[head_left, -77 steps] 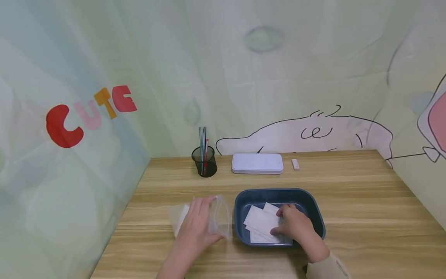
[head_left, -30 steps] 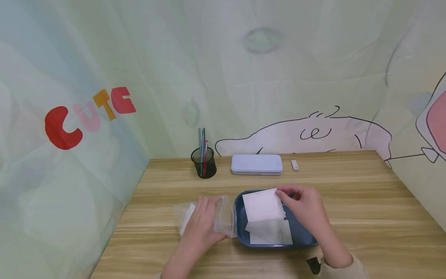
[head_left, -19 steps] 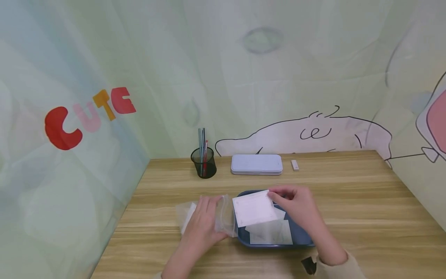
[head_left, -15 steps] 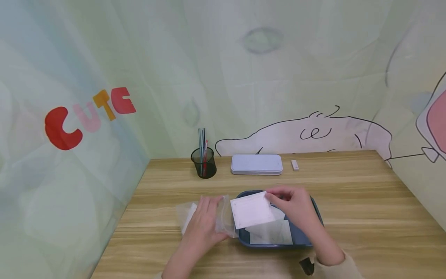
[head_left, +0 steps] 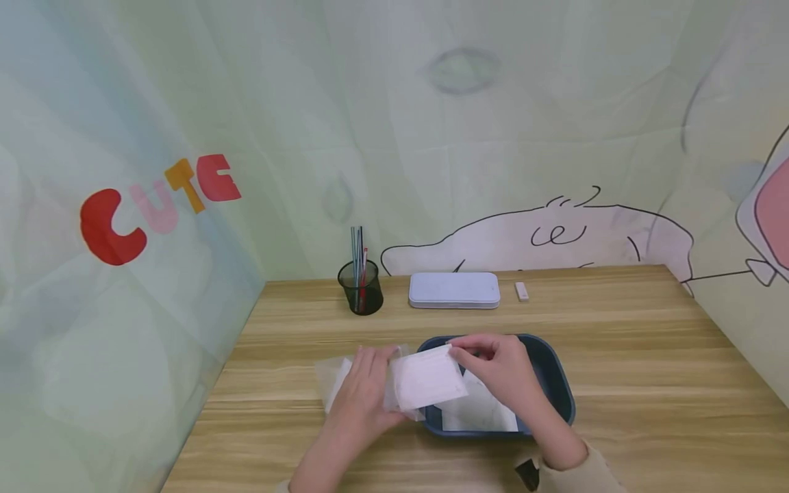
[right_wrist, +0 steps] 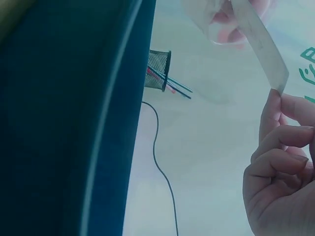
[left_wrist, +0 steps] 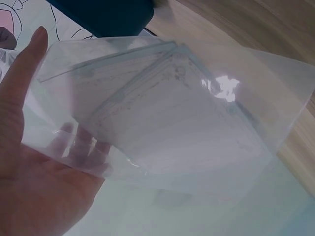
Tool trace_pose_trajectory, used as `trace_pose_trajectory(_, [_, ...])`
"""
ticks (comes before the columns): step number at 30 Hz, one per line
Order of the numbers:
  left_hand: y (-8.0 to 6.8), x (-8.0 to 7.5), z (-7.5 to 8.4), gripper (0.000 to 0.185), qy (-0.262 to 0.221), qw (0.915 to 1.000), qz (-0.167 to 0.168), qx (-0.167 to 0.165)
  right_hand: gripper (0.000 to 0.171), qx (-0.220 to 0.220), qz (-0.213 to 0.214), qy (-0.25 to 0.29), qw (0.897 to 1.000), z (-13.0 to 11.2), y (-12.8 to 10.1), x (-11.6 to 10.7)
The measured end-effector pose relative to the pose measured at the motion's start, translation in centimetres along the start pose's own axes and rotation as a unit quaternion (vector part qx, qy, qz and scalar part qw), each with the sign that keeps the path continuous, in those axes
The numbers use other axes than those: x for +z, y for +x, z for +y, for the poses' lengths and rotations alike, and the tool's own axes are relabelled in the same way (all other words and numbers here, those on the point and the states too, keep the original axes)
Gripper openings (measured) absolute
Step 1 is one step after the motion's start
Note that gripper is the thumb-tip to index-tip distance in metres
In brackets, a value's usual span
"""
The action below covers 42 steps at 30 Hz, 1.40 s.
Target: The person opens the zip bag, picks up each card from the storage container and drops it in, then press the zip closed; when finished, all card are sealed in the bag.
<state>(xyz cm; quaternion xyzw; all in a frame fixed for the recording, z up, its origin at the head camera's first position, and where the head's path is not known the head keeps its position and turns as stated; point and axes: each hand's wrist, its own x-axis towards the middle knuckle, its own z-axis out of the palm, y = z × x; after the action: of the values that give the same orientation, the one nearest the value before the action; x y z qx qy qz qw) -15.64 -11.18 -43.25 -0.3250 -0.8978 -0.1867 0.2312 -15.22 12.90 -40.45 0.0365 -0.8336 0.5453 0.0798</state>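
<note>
My left hand (head_left: 374, 364) grips a clear plastic bag (head_left: 337, 375) lying on the wooden table and holds its mouth open toward the right. In the left wrist view the bag (left_wrist: 172, 113) shows white sheets inside, with my fingers (left_wrist: 78, 145) visible through the plastic. My right hand (head_left: 461, 350) pinches a white paper sheet (head_left: 427, 378) by its top right corner. The sheet's left edge is at the bag's mouth. In the right wrist view the sheet (right_wrist: 260, 42) is seen edge-on above my right hand (right_wrist: 278, 105). More white sheets (head_left: 479, 411) lie in the dark blue tray (head_left: 557, 383).
At the back of the table stand a black mesh pen cup (head_left: 361, 286), a flat white case (head_left: 454, 289) and a small white object (head_left: 522, 291). Walls close in behind and on both sides. The tray's blue wall (right_wrist: 74, 128) fills the left of the right wrist view.
My right hand lifted a white sheet out of the tray and carried it left to the bag's mouth. The left hand has stayed on the bag.
</note>
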Motion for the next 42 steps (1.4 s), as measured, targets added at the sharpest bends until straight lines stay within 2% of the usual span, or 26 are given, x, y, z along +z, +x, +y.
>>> trace_pose_trajectory(10, [-0.1,-0.2,0.1,0.103,0.003,0.9998,-0.012,-0.014,0.011,0.01,0.004,0.036,0.999,0.1,0.2,0.9])
trace_pose_trajectory(16, [-0.2,-0.2,0.1,0.103,0.006,0.9999,-0.005,-0.01,0.013,0.016,0.021,0.053,0.998,0.3,0.1,1.5])
trace_pose_trajectory(25, [-0.1,-0.3,0.3,0.1,0.002,0.9998,-0.008,-0.02,0.01,-0.003,0.005,0.07,0.998,0.2,-0.2,3.1])
trace_pose_trajectory(32, [0.0,-0.4,0.5,0.102,0.006,0.9998,-0.01,-0.016,0.012,0.006,-0.011,0.068,0.998,0.3,-0.4,4.5])
trace_pose_trajectory(42, [0.0,-0.2,0.7,0.1,-0.007,0.9999,-0.003,-0.01,0.013,-0.032,-0.011,0.047,0.998,0.0,-0.6,6.2])
